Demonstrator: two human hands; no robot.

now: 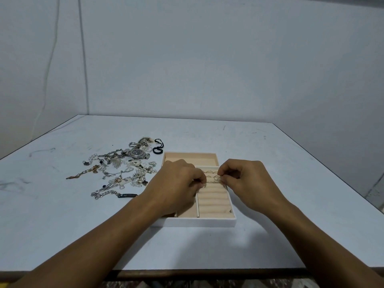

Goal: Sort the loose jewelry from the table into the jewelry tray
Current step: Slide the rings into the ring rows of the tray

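Currently, both hands are working at frame centre over the jewelry tray: left hand and right hand are each pinching a thin ring above the ring rolls. Probably light, rigid, slippery; hold by the band. Loose jewelry is lying centre-left.

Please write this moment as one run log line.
left hand: pinching ring | right hand: pinching ring | place: ring rolls | pile: unsorted
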